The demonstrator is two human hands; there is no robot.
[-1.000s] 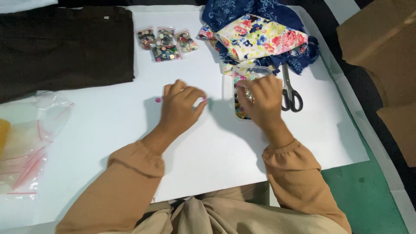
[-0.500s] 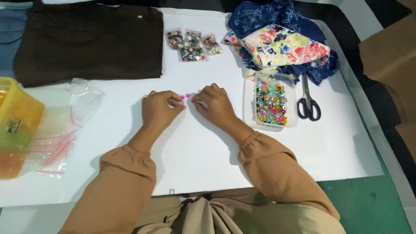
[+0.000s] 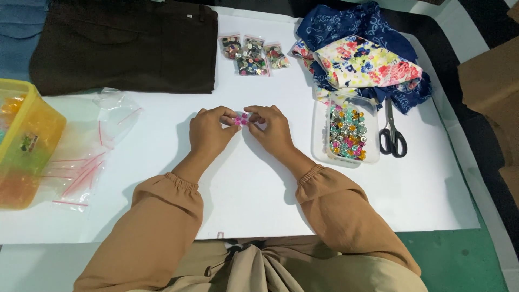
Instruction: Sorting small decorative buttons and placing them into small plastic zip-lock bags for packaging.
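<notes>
- My left hand (image 3: 210, 130) and my right hand (image 3: 272, 127) meet at the middle of the white worktop (image 3: 259, 205), fingertips pinched narrow around small pink beads (image 3: 241, 119) held between them.
- The beads sit just above the worktop, right where my two thumbs and forefingers come together; how many there are I cannot tell.
- Just to the right of my right hand lies a clear plastic tray (image 3: 319, 132) filled with mixed coloured beads in green, gold, pink and silver.
- Beside the tray, further right, a pair of black-handled scissors (image 3: 392, 132) lies flat with its blades pointing away from me.
- Beyond the tray is a heap of fabric: a flowered cloth (image 3: 367, 65) on top of a dark blue patterned cloth (image 3: 351, 24).
- Straight ahead of my hands, well apart from them, lie small clear bags of buttons (image 3: 253, 54).
- To the far left of those, a dark brown folded garment (image 3: 127, 46) covers the back of the worktop.
- On my left, empty clear zip bags (image 3: 89, 157) with red strips spread out next to a yellow plastic box (image 3: 27, 140).
</notes>
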